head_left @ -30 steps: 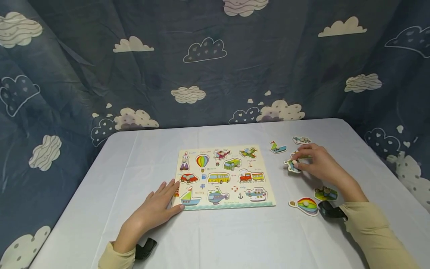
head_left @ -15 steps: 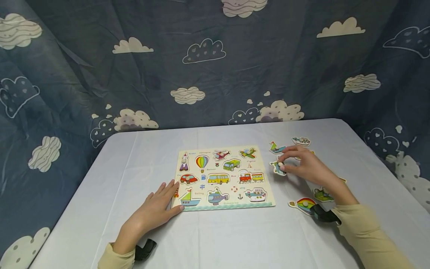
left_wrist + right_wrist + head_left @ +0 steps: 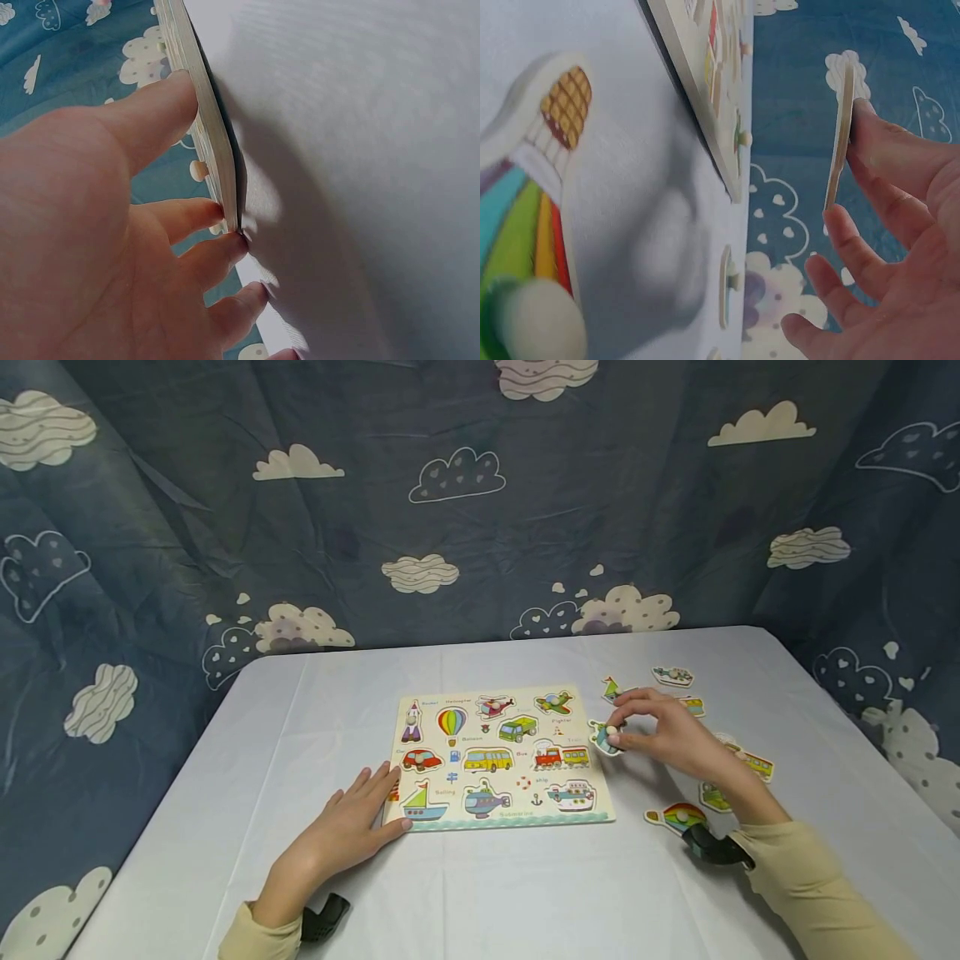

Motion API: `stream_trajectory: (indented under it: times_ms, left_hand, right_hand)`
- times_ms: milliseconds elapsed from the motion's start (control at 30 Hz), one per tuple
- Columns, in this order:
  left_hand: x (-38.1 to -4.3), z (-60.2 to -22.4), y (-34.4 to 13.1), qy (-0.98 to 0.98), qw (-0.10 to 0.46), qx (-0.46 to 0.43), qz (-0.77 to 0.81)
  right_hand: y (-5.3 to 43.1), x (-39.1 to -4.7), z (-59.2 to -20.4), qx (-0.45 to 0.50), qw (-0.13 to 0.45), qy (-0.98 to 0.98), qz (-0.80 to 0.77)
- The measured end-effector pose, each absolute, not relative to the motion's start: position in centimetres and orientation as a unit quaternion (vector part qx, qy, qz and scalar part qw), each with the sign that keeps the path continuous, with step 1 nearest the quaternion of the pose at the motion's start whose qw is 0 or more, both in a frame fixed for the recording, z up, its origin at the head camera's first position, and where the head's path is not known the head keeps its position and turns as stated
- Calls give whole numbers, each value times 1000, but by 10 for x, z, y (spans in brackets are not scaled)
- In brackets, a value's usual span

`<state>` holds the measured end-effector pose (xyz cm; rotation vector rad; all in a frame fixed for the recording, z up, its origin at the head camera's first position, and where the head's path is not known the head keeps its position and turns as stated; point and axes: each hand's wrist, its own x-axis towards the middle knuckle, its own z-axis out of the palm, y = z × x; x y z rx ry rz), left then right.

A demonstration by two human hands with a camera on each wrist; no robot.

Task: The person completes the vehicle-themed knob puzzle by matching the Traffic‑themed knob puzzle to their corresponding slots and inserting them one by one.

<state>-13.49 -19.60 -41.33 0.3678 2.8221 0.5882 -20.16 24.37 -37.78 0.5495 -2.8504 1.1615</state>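
The wooden puzzle board, printed with vehicles, lies flat in mid-table; its edge shows in the left wrist view. My left hand rests with extended fingers on the board's left side and lower left corner. My right hand pinches a blue-green knob puzzle piece between thumb and fingertips, just off the board's right edge. Tilted and raised, the piece appears edge-on in the right wrist view, its picture hidden there. A sailboat piece lies behind the hand, partly covered.
Right of the board lie a ship piece, a yellow piece, a train piece, a green piece and a balloon piece; the right wrist and arm partly cover some. A cloud-patterned curtain hangs behind the table.
My right hand has carried the blue-green puzzle piece leftward from the group of loose pieces to the board's right edge. The left hand and the board have stayed put.
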Motion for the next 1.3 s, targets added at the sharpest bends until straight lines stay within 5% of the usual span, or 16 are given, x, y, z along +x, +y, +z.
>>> stream_trajectory:
  times_ms: [1300]
  left_hand:
    - [-134, -411, -196, 964, 113, 137, 200]
  right_hand:
    - [195, -184, -388, 189, -12, -894, 406]
